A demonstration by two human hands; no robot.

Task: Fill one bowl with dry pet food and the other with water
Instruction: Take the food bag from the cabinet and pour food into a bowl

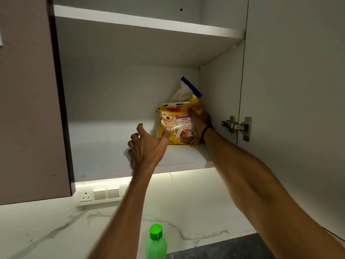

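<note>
Yellow plastic pet-food bag (177, 126) fetch: right hand (200, 122) clasps its side, left hand (147, 146) spread beside; next, probably lift it out.

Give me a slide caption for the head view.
The right hand grips the yellow pet food bag on the cabinet shelf; the open left hand reaches toward it, green bottle below.

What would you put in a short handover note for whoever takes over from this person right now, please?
Left hand: open, thumb at the front of the pet food bag.
Right hand: grips the bag's upper right side.
The bag stands on the lower cabinet shelf, by the right wall. Green bottle is upright below the cabinet. Bowls not in view.
Done: bag reached.
Left: lift it down, fill one bowl with food, the other with water.
</note>
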